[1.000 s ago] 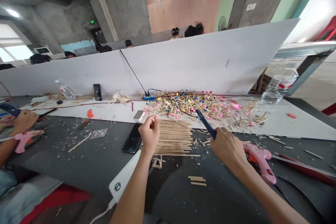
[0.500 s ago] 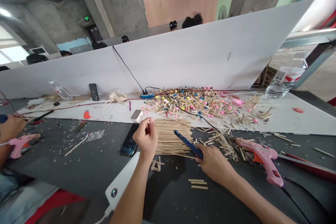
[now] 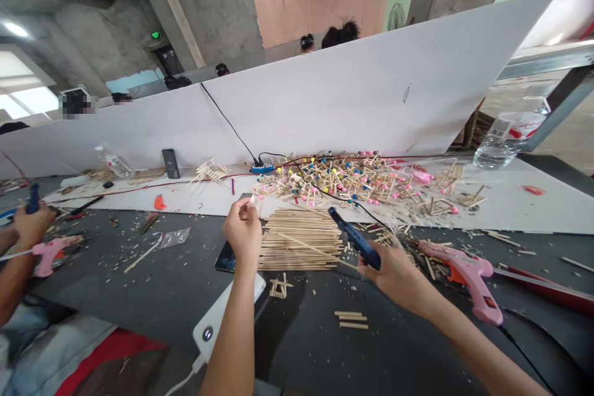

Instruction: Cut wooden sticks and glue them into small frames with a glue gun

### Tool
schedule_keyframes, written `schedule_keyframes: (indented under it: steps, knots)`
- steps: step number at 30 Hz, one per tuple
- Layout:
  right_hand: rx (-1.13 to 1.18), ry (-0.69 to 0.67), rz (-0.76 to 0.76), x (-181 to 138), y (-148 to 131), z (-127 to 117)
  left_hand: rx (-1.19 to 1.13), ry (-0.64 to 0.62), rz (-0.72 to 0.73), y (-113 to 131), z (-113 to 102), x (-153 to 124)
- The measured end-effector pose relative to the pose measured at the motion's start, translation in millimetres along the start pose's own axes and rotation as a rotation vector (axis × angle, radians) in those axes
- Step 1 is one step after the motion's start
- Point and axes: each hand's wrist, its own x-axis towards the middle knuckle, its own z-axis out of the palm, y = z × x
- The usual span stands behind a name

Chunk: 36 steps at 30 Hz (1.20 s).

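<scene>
My left hand (image 3: 242, 232) is raised over the dark table (image 3: 139, 284), fingers pinched on a thin wooden stick whose pale tip shows above the fingertips. Just right of it lies a flat stack of long wooden sticks (image 3: 301, 238). My right hand (image 3: 396, 272) grips a blue-handled cutter (image 3: 355, 238) that points up and left toward the stack. A few short cut sticks (image 3: 351, 319) and a small glued stick frame (image 3: 278, 288) lie in front of the stack.
A pink glue gun (image 3: 466, 275) lies right of my right hand. Behind, a heap of stick pieces with coloured beads (image 3: 352, 182) covers a white board. A phone (image 3: 225, 258), power bank (image 3: 223, 315), water bottle (image 3: 503, 136) and another person's hand (image 3: 30, 226) at left are nearby.
My left hand lifted up and left, away from the stick stack, with a stick in its fingers. My right hand moved the cutter back off the stack, a little to the right.
</scene>
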Motion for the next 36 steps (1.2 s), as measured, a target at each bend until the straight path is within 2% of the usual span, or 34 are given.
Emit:
schedule_keyframes:
  steps: [4, 7, 8, 10, 18, 22, 25, 30, 36]
  knots:
    - [0.070, 0.057, 0.016, -0.1, 4.0, -6.5, 0.411, -0.408, -0.070, -31.5, -19.2, 29.6]
    - [0.091, 0.086, 0.026, -2.0, 4.1, -7.8, 0.672, -0.688, -0.177, -51.3, -23.5, 34.3]
    - [0.096, 0.091, 0.028, -2.7, 3.8, -7.8, 0.697, -0.736, -0.201, -56.1, -22.6, 33.0]
    - [0.109, 0.090, 0.022, -3.6, 3.4, -7.4, 0.718, -0.779, -0.222, -62.9, -18.6, 29.0]
    - [0.130, 0.079, 0.029, -5.8, 3.8, -8.2, 0.772, -0.750, -0.210, -71.3, -0.9, 24.9]
    - [0.124, 0.087, 0.010, -8.6, 1.1, -9.9, 0.719, -0.767, -0.205, -77.6, -2.1, 28.4]
    - [0.126, 0.093, -0.015, -10.5, -1.3, -10.4, 0.622, -0.808, -0.227, -87.0, -15.9, 38.9]
    - [0.181, 0.098, -0.021, -11.5, -2.7, -10.7, 0.383, -0.941, -0.354, -109.7, -53.3, 61.3]
    - [0.182, 0.114, 0.012, -9.8, 0.1, -11.2, 0.097, -1.088, -0.372, -127.9, -77.2, 63.8]
